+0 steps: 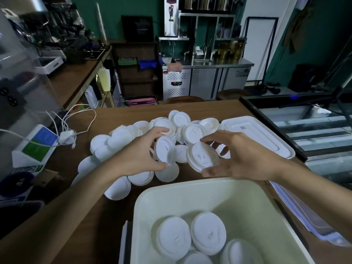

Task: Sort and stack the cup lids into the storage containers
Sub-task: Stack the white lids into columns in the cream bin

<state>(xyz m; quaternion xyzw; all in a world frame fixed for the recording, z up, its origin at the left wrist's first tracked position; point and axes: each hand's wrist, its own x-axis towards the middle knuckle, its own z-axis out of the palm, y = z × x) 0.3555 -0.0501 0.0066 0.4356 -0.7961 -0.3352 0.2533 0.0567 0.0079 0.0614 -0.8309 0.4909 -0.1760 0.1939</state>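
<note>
Gripping one white cup lid [165,148] in the left hand [141,153], nearly upright, thumb pressed at its lower edge and fingers curled over its upper edge. Pinched a second lid [203,157] in the right hand [245,159], tilted with its top face toward the camera, thumb under the rim and fingers spread over the far side. Held both just beside each other in the gap between the two hands; could not tell whether the edges touched. Worked over a loose pile of lids [171,124] spread across the brown surface [114,115], reaching beyond both hands and out past the left forearm, some nested in short stacks, some lying single. Had the cream storage container [144,197] nearer than the hands, below the right wrist, with stacked lids [173,237] resting on its floor, top faces up. Saw a white rectangular container cover [255,134] lying flat beyond the right hand, at the pile's edge on that side. Saw a clear cover [304,220] along the outer side of the right forearm, beside the container. Saw a white charger [66,137] with tangled white cables [89,119] off to the outer side of the left hand.
</note>
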